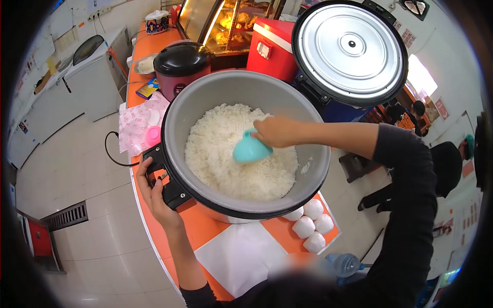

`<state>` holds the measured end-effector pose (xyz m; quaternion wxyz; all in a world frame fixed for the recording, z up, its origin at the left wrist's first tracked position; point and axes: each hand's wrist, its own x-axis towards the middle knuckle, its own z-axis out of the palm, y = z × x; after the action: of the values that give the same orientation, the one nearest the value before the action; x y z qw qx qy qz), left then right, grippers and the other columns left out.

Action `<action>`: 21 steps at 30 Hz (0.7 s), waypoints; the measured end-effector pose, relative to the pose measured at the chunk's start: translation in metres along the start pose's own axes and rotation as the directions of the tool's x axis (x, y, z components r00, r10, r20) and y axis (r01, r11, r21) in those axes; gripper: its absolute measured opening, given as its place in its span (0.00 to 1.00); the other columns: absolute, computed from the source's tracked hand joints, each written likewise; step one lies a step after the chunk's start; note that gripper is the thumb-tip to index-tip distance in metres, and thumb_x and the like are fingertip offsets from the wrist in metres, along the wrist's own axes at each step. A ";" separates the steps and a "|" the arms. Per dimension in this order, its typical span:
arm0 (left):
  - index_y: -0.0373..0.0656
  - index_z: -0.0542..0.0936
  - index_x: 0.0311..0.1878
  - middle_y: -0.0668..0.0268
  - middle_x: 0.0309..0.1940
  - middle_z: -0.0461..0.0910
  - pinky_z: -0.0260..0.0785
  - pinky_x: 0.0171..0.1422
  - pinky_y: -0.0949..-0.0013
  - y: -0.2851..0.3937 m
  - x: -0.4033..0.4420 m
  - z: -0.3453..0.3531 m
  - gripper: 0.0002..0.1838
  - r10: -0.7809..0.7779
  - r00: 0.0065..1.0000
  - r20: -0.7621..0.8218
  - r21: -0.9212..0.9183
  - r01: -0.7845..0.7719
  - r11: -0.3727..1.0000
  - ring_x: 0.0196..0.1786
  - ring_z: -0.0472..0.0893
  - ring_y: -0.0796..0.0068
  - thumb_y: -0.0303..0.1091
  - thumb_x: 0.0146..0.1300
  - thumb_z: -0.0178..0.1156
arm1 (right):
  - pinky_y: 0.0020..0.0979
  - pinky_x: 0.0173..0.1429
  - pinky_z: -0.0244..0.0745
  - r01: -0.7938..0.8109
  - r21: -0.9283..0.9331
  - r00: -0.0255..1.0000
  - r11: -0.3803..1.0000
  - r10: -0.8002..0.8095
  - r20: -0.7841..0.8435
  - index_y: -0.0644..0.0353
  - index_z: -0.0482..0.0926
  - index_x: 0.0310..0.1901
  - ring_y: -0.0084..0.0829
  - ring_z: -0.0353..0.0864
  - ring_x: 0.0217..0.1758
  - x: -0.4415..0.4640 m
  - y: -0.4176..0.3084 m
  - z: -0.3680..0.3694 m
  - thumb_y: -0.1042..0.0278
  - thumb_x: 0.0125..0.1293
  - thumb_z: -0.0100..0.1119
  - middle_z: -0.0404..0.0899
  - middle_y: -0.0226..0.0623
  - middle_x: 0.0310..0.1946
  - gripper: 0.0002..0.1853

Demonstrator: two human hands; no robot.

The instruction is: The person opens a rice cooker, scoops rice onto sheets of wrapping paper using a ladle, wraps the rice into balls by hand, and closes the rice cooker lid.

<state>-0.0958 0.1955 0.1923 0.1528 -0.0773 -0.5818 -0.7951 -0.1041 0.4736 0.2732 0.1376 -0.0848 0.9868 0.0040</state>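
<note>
The right hand (275, 131) holds the teal scoop (252, 149) with closed fingers, over the rice (233, 177) inside the big pot (241, 79), and the left hand (156, 197) is at the black handle (174, 192) of this pot, but how tight it grips I cannot tell

display case (233, 25) cut off at top; scoop (251, 150) edge blurred
</note>
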 end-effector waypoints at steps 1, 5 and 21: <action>0.35 0.68 0.57 0.58 0.59 0.65 0.51 0.66 0.66 -0.001 0.001 0.000 0.24 0.001 1.000 -0.003 -0.011 -0.001 1.000 0.61 0.63 0.68 0.32 0.56 0.42 | 0.49 0.44 0.72 -0.012 0.029 1.000 0.999 0.012 0.004 0.70 0.74 0.41 0.55 0.79 0.36 -0.001 0.003 -0.001 0.51 0.69 0.40 0.78 0.57 0.29 0.25; 0.36 0.67 0.57 0.60 0.52 0.68 0.58 0.58 0.70 -0.003 -0.001 -0.002 0.24 0.006 1.000 -0.019 -0.005 -0.006 1.000 0.53 0.68 0.73 0.32 0.55 0.43 | 0.48 0.44 0.73 -0.146 0.051 0.981 0.988 0.138 0.135 0.70 0.74 0.43 0.51 0.79 0.42 0.019 0.020 0.002 0.56 0.69 0.40 0.78 0.57 0.36 0.22; 0.34 0.68 0.55 0.56 0.62 0.62 0.51 0.64 0.65 0.002 0.000 0.002 0.23 -0.012 1.000 -0.015 -0.015 0.012 1.000 0.62 0.62 0.67 0.33 0.55 0.41 | 0.43 0.24 0.70 -0.326 0.293 0.718 0.899 0.033 0.696 0.72 0.70 0.26 0.39 0.70 0.13 -0.020 -0.018 0.017 0.55 0.70 0.30 0.71 0.50 0.16 0.27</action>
<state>-0.0952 0.1972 0.1943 0.1520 -0.0687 -0.5753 -0.8008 -0.0778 0.4592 0.2629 0.4988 0.0507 0.8519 -0.1513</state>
